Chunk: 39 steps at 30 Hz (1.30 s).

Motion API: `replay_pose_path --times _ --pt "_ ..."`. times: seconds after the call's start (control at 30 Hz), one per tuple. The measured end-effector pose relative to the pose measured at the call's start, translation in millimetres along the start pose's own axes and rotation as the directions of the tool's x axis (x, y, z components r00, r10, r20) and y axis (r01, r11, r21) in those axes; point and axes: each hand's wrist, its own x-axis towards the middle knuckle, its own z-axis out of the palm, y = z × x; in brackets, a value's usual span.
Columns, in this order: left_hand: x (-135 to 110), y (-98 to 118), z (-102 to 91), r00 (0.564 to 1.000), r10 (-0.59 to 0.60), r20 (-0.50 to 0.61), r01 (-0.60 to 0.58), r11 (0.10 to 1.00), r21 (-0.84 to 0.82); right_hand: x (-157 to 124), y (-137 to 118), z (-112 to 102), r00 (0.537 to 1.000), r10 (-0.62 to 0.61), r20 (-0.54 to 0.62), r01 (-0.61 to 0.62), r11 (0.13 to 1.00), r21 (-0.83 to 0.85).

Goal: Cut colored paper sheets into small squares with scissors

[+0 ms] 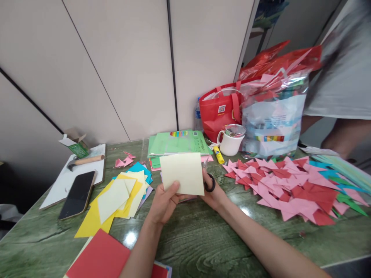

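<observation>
My left hand (164, 201) pinches the lower edge of a pale yellow paper sheet (182, 173) and holds it upright over the green table (203, 239). My right hand (213, 193) sits behind the sheet's right edge, fingers closed through the black handle of a pair of scissors (210, 183); the blades are hidden behind the paper. A loose stack of yellow, cream and blue paper squares (121, 197) lies just left of my left hand.
A heap of folded pink and red paper pieces (290, 187) covers the right side. Behind stand a white mug (230, 141), glue stick (218, 154), green paper pack (176, 143), red bag (220, 112) and plastic bag (274, 112). A phone (77, 194) and hammer (84, 161) lie left. A person stands far right.
</observation>
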Motion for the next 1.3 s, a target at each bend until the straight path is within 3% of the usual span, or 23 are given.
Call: replay_pose_path --times 0.1,0.23,0.33,0.5,0.57,0.67,0.77,0.9,0.97,1.1,1.3 --pt "-0.5 1.7 -2.9 0.997 -0.063 0.039 0.064 0.998 -0.023 -0.4 2.4 1.3 1.0 -0.017 0.024 0.016 1.0 0.009" --pt "-2.9 2.7 -4.9 0.979 -0.166 0.12 0.169 0.986 -0.01 -3.2 3.7 3.0 0.996 0.058 0.069 -0.06 0.998 0.027" --pt "-2.4 3.3 -6.3 0.981 -0.169 0.091 0.169 0.986 0.0 -4.2 3.3 0.6 0.992 0.075 0.103 -0.086 0.991 0.106" --pt "8.3 7.4 -12.9 0.99 -0.028 -0.137 0.028 1.0 -0.001 0.3 1.7 -6.2 0.999 0.009 -0.049 0.001 0.981 0.196" --pt "13.8 8.7 -17.8 0.956 0.047 -0.29 -0.036 0.998 0.045 3.0 1.7 -8.7 0.98 -0.05 -0.192 0.073 0.991 0.113" --pt "18.9 9.9 -27.2 0.858 0.192 -0.477 -0.132 0.979 0.158 6.3 2.9 -12.5 0.891 -0.218 -0.399 0.199 0.976 -0.087" --pt "19.6 12.8 -35.9 0.815 0.299 -0.496 -0.193 0.948 0.254 7.8 4.3 -15.2 0.828 -0.306 -0.47 0.244 0.951 -0.191" --pt "17.9 18.4 -37.4 0.801 0.351 -0.485 -0.237 0.93 0.282 8.2 5.5 -15.4 0.829 -0.295 -0.476 0.234 0.955 -0.184" --pt "17.4 19.2 -33.2 0.81 0.356 -0.466 -0.288 0.934 0.213 8.5 6.0 -15.2 0.821 -0.302 -0.485 0.247 0.953 -0.177" --pt "16.2 12.3 -21.4 0.908 0.276 -0.315 -0.266 0.961 0.075 8.7 6.6 -14.2 0.813 -0.31 -0.494 0.262 0.951 -0.166" --pt "14.1 -1.4 -13.2 0.916 0.194 -0.351 -0.154 0.978 0.14 5.9 4.1 -9.8 0.842 -0.336 -0.422 0.262 0.939 -0.224"
